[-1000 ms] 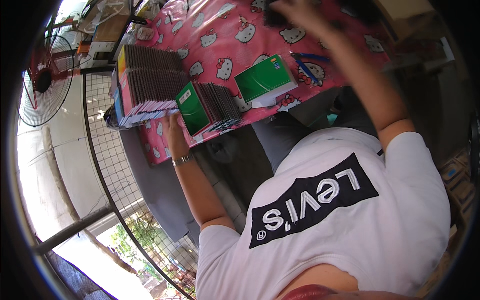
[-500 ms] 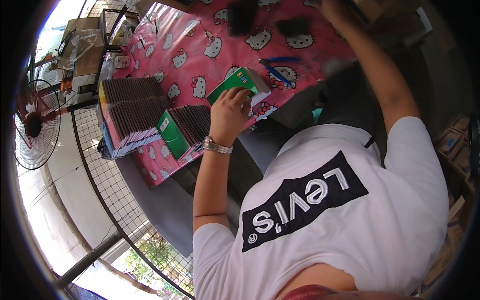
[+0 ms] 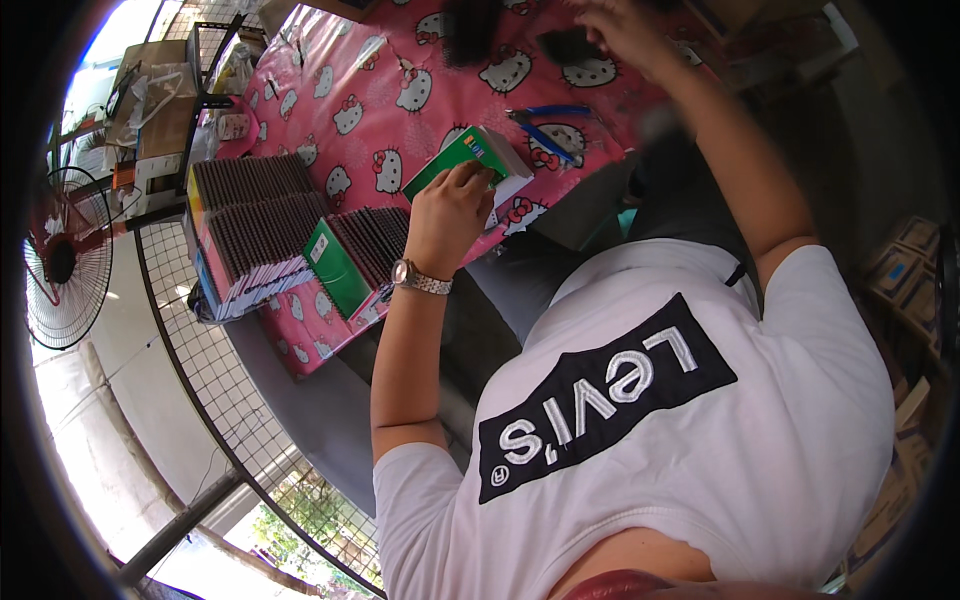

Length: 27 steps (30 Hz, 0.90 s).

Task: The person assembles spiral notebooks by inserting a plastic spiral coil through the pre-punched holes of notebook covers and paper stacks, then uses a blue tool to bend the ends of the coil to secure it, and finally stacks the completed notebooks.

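Note:
My left hand (image 3: 452,212), a watch on its wrist, is closed over the near side of a thick green-covered notebook (image 3: 440,160) with white page edges, which lies on the pink table. The fingers are bent against its cover. At the far edge of the view is my right hand (image 3: 628,40), slightly blurred, its fingers apart and nothing visible in them. Just left of its fingertips lies a small dark object (image 3: 568,46) of a kind I cannot make out. Blue-handled pliers (image 3: 548,130) lie between the two hands, right of the green notebook.
Tall rows of spiral-bound notebooks (image 3: 258,215) stand at the left, beside a shorter row with a green cover (image 3: 340,272). A cat-patterned pink cloth (image 3: 350,150) covers the table. A fan (image 3: 65,260) stands far left; cardboard boxes (image 3: 905,270) are at the right.
My right hand has come leftward and further into view, toward the small dark object. My left hand stays on the green notebook. The whole view has shifted slightly.

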Available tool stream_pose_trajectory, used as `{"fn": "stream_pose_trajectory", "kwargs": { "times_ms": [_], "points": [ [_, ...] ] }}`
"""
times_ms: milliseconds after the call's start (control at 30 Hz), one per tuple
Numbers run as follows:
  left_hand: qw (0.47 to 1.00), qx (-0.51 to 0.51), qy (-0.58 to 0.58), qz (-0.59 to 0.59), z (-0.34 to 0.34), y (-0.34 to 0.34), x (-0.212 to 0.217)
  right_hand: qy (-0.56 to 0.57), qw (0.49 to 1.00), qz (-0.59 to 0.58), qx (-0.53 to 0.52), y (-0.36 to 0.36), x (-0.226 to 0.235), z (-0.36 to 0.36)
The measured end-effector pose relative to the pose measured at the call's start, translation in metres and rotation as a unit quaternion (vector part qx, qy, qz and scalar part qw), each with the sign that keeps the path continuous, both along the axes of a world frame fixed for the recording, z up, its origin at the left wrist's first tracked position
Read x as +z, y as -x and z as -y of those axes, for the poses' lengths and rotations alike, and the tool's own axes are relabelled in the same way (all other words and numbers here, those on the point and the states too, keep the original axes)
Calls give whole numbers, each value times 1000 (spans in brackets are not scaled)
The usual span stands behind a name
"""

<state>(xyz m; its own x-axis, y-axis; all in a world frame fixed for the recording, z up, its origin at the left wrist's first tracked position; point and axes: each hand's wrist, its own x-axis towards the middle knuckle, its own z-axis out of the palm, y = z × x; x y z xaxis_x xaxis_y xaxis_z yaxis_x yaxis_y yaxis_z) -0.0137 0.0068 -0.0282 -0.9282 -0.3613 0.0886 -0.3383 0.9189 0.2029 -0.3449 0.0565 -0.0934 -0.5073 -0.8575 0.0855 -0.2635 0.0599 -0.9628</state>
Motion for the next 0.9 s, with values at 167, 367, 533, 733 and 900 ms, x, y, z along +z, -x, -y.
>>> {"fn": "stream_pose_trajectory", "kwargs": {
  "times_ms": [167, 367, 533, 733, 900],
  "points": [
    [1000, 2, 14, 17, -2, 2, 3, -8, 993, 91, 71, -46, 13, -24],
    [999, -18, -35, -24, 6, 0, 5, -27, 953, 280, 117, -74, 9, -39],
    [999, -18, -38, -13, 9, -1, 5, -27, 938, 303, 164, -100, -1, -43],
    [996, 9, -79, -39, 16, -4, 3, -54, 907, 368, 195, -158, -6, -56],
    [992, 61, -83, -77, 12, -10, -2, 16, 978, 147, 149, -177, -20, -55]
  ]
}}
